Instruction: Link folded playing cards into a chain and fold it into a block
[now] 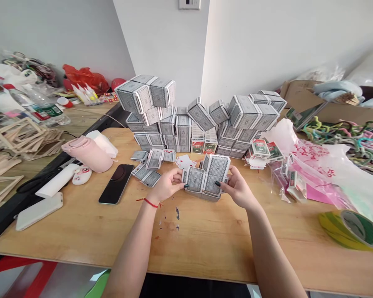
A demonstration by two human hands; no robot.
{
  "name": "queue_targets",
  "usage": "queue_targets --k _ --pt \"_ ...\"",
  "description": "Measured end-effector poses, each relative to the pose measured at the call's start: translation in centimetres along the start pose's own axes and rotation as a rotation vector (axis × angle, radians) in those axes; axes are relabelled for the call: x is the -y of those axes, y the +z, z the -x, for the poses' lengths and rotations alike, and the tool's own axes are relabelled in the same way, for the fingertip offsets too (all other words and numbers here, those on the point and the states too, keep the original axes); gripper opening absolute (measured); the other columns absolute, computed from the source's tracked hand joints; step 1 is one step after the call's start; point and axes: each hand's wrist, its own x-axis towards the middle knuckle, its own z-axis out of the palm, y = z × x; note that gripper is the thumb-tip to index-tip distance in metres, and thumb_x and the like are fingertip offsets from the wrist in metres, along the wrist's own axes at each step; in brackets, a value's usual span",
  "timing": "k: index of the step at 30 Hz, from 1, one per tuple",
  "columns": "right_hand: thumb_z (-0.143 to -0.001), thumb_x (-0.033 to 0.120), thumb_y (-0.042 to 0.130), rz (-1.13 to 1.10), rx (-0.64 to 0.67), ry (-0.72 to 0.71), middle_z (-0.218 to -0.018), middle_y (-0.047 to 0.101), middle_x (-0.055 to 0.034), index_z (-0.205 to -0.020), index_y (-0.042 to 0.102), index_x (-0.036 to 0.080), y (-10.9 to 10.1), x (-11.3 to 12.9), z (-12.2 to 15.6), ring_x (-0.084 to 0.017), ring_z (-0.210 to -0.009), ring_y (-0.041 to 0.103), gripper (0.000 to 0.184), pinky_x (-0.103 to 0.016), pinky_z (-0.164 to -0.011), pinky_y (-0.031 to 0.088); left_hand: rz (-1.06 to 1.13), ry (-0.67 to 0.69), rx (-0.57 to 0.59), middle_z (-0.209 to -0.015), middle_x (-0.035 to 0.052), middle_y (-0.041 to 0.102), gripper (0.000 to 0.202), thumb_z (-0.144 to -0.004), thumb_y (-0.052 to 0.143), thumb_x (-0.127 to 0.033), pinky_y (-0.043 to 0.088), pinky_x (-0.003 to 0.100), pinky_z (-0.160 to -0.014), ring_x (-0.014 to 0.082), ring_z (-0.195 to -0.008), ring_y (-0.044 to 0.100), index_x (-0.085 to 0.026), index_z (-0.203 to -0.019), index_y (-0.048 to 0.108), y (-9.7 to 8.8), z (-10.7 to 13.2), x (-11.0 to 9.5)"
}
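Observation:
Between my two hands is a box-like shape made of folded playing cards (216, 174), with grey patterned backs outward. My left hand (168, 185) pinches its left side, thumb in front. My right hand (238, 188) grips the right side, thumb pressed on the front face. Loose and folded playing cards (155, 159) lie to the left of it, and a face-up card (184, 161) is just behind. Farther back stand stacked card blocks (183, 128), similar in pattern. Red-and-green card boxes (260, 149) sit behind my right hand.
On the left lie a black phone (116, 184), a pink bottle (88, 153), a white power bank (39, 211) and wooden frames (26, 136). To the right are a roll of yellow tape (335, 229), plastic bags (323, 161) and a cardboard box (301, 93). The table's front edge (202, 276) is near me.

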Motion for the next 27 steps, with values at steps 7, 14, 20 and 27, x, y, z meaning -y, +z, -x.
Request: queue_targets --k 7,14,20,27 --pt "-0.078 0.031 0.056 0.089 0.041 -0.017 -0.091 0.062 -0.0048 -0.103 0.035 0.025 -0.2 -0.5 0.0 -0.018 -0.078 0.061 0.033 -0.033 -0.063 0.052 -0.164 0.032 -0.005 -0.079 0.0035 0.063 0.016 -0.068 0.063 -0.024 0.046 0.028 -0.075 0.0153 -0.076 0.059 -0.015 -0.081 0.057 0.1 0.1 -0.7" --pt "-0.078 0.029 0.056 0.156 0.021 -0.016 -0.090 0.062 -0.0046 -0.107 0.038 0.025 -0.4 -0.9 0.0 -0.018 -0.077 0.060 0.034 -0.034 -0.067 0.051 -0.242 0.090 -0.015 -0.086 0.0046 0.064 0.010 -0.068 0.061 -0.020 0.045 0.030 -0.079 0.0169 -0.081 0.057 -0.015 -0.076 0.058 0.1 0.1 -0.9" --pt "-0.079 0.026 0.054 0.184 0.022 -0.015 -0.085 0.063 -0.0033 -0.108 0.037 0.025 -0.6 -0.5 0.2 -0.017 -0.070 0.060 0.034 -0.033 -0.064 0.050 -0.249 0.084 -0.001 -0.086 0.0049 0.064 0.012 -0.069 0.060 -0.018 0.045 0.029 -0.076 0.0170 -0.079 0.058 -0.015 -0.080 0.059 0.3 0.1 -0.8" --pt "-0.077 0.024 0.055 0.251 -0.006 0.004 -0.083 0.064 -0.0030 -0.109 0.038 0.025 -1.1 -0.4 0.5 -0.017 -0.067 0.060 0.036 -0.035 -0.065 0.051 -0.270 0.066 0.003 -0.080 0.0043 0.063 0.013 -0.069 0.060 -0.021 0.045 0.031 -0.077 0.0183 -0.079 0.057 -0.015 -0.081 0.059 0.6 0.0 -0.8"
